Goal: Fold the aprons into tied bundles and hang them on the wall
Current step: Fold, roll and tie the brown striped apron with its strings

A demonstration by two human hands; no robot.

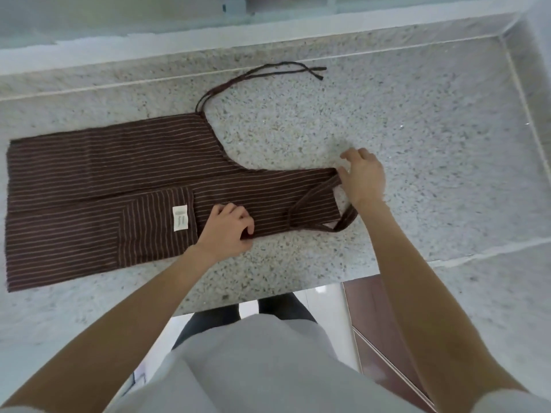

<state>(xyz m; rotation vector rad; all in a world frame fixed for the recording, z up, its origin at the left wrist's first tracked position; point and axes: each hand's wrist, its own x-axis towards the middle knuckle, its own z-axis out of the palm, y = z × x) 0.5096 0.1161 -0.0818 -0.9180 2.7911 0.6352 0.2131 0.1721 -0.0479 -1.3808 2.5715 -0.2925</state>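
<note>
A brown apron (104, 180) with thin pale stripes lies flat on the speckled stone counter (402, 129), folded lengthwise, its bib end pointing right. A pocket with a small white label (180, 218) faces up. My left hand (226, 231) pinches the apron's near edge at the waist. My right hand (362, 174) touches the bib's top corner, where the neck loop (346, 222) starts, fingers relaxed. The two thin waist ties (268, 71) trail away across the counter toward the back.
The counter's front edge runs just below the apron, with a notch where I stand. A raised ledge (179, 46) borders the back and a raised rim (524, 99) the right. A dark brown cabinet door (369, 317) sits under the counter at right.
</note>
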